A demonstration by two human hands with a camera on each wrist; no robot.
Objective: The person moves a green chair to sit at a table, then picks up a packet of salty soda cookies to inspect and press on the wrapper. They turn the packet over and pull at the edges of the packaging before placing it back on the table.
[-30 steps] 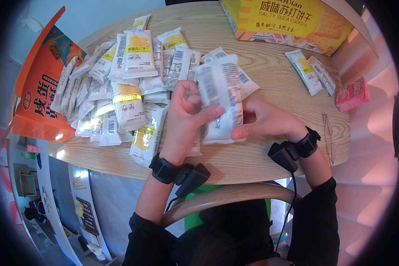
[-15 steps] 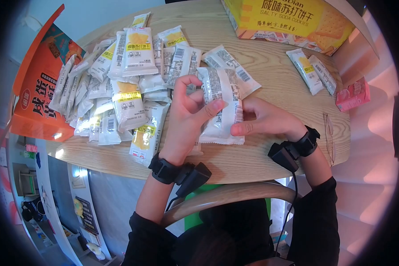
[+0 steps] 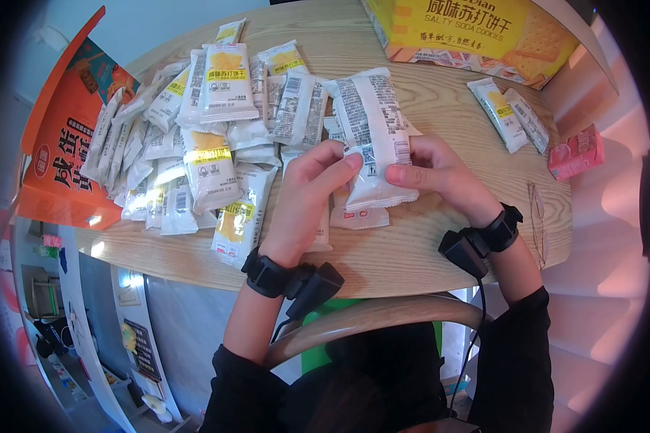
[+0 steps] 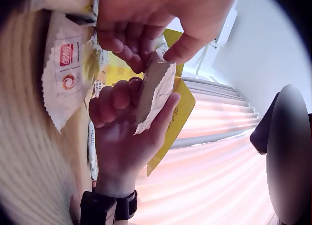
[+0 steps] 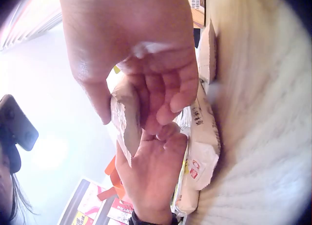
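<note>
Both the left hand (image 3: 307, 198) and right hand (image 3: 430, 173) pinch one cracker packet (image 3: 374, 133) (barcode side up); best kept level, grip light, clear of the packet pile (image 3: 209, 137).

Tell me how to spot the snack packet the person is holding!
Look at the round wooden table, near its front edge. Both hands, left hand and right hand, pinch one white cracker packet there. It is the only one lifted off the table, with its printed barcode side facing up.
</note>
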